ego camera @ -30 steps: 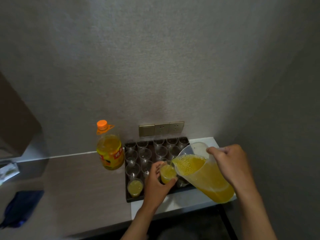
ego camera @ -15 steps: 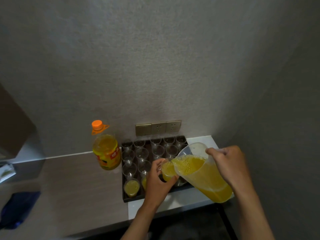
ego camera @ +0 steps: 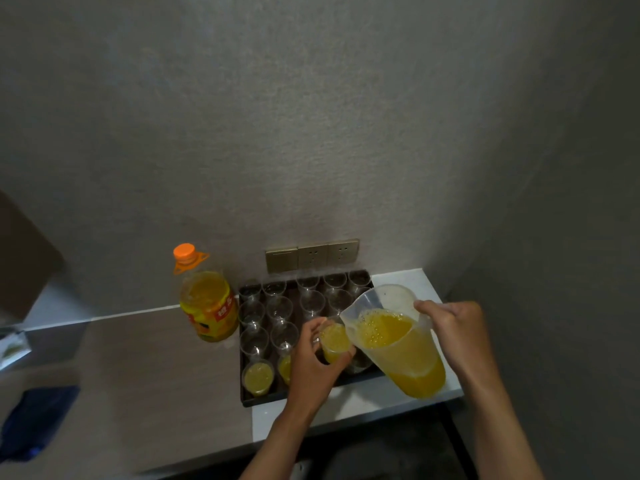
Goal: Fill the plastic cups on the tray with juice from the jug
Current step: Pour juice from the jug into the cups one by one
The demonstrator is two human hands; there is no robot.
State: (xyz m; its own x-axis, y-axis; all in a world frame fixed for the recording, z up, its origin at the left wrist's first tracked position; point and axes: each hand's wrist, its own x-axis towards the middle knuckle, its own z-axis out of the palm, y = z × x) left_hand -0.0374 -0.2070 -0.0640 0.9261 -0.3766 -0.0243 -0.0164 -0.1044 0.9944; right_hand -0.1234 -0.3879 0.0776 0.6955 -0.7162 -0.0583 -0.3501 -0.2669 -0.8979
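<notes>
Gripping a small clear plastic cup (ego camera: 334,342) over the dark tray (ego camera: 273,400) on the counter (ego camera: 353,407), your left hand (ego camera: 313,368) steadies it; your right hand (ego camera: 457,336) clasps the tilted translucent jug (ego camera: 398,344), spout touching the rim.

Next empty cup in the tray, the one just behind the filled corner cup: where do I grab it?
Pinch the empty cup at its rim from above: neighbouring cups crowd its sides in the tray, likely leaving only the open top free. Squeeze lightly; thin plastic probably flexes.
</notes>
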